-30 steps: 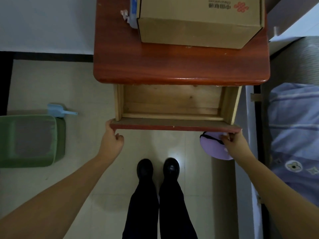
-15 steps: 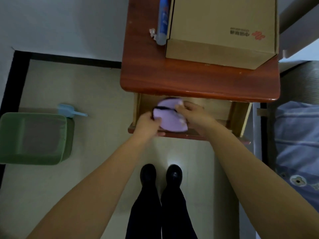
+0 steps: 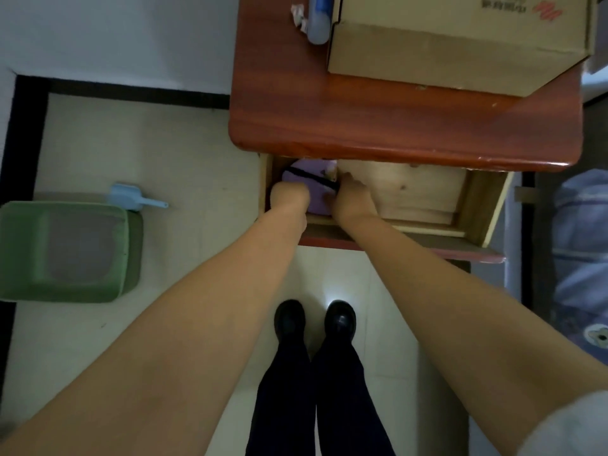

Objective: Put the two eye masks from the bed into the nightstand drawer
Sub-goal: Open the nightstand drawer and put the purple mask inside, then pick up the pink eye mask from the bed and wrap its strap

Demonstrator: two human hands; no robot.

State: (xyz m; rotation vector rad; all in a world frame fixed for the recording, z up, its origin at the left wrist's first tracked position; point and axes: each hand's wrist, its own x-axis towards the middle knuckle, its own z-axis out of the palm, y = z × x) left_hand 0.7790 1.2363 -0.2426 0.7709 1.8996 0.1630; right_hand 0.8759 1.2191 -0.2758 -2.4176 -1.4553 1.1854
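Down into the drawer go both hands now, from above its front edge half a second ago. Fingers are hidden: the left hand and right hand press against the eye mask, grip impossible to judge. Only one mask visible, lilac with a black strap, half tucked under the nightstand top at the drawer's left end, centre frame.

Nightstand w/ cardboard box, drawer w/ eye mask
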